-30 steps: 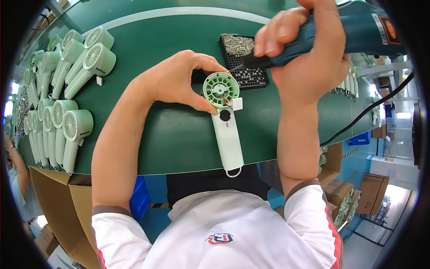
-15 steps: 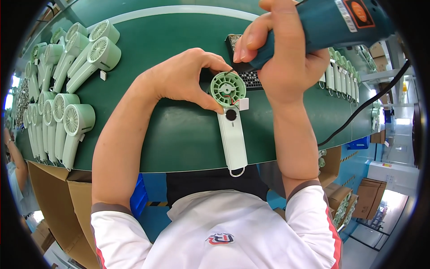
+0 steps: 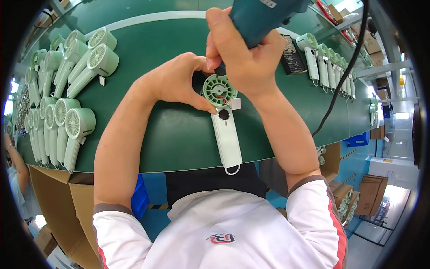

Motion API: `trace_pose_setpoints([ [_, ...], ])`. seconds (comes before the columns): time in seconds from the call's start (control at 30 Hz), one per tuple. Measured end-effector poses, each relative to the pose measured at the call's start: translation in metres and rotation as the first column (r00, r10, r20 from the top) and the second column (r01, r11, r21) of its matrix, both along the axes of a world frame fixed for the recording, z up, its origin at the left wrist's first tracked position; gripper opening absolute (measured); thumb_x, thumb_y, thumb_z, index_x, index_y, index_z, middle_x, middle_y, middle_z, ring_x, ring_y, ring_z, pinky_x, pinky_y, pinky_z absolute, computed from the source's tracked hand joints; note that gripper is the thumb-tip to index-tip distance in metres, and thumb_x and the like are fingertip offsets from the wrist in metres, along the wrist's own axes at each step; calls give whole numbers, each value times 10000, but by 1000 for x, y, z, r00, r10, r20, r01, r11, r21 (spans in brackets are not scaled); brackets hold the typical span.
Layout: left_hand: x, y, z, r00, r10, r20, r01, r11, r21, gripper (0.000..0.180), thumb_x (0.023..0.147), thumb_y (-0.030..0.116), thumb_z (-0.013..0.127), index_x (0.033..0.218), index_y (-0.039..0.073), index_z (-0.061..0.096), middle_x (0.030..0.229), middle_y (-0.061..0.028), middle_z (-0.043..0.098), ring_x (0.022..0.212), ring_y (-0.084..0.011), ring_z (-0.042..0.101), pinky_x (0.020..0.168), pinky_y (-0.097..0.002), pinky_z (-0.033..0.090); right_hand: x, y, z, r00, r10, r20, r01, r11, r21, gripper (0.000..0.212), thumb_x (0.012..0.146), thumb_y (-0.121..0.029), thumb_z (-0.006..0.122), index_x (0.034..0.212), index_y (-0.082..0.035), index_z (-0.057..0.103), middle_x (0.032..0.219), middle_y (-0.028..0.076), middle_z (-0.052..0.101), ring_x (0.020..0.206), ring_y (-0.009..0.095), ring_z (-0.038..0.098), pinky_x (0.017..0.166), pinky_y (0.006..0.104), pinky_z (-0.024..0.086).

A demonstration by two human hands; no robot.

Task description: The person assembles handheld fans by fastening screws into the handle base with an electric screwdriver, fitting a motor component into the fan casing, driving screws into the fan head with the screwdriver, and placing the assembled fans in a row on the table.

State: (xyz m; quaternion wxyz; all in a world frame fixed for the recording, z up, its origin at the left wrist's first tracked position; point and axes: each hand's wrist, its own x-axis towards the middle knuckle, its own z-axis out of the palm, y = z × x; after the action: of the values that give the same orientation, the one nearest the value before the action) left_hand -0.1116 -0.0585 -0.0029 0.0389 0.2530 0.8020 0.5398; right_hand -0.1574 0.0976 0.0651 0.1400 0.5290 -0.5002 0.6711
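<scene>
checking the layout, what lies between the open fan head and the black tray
In the head view, the right hand, closed around the teal power tool, lies between the open fan head and the black tray, plus some green tabletop.

The bare left forearm (image 3: pixel 118 148) is slanting up and rightward, and the bare left hand (image 3: pixel 179 80) is forming a C-shaped grip, its thumb pointing below, its fingers curving above. The bare right forearm (image 3: pixel 289 130) is leaning up and leftward; the bare right hand (image 3: pixel 251 65) is gripping with curled fingers, near the left fingertips.
</scene>
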Motion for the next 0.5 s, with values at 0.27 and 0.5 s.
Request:
trace_pose_setpoints([
  [0.27, -6, 7, 8, 992, -114, -53, 112, 993, -32, 625, 618, 221, 931, 1182, 26, 742, 1044, -104, 732, 973, -234, 705, 905, -341, 541, -40, 85, 25, 903, -83, 422, 157, 977, -144, 240, 990, -199, 631, 1031, 37, 643, 637, 79, 565, 474, 190, 520, 461, 371, 452],
  [0.5, -3, 3, 13, 997, -69, 42, 72, 995, -71, 633, 585, 152, 940, 1173, 25, 743, 1103, -73, 737, 1005, -180, 683, 961, -313, 514, -63, 83, -9, 771, -320, 551, 419, 906, -60, 214, 995, -171, 669, 957, 38, 647, 626, 78, 584, 460, 178, 550, 440, 362, 483],
])
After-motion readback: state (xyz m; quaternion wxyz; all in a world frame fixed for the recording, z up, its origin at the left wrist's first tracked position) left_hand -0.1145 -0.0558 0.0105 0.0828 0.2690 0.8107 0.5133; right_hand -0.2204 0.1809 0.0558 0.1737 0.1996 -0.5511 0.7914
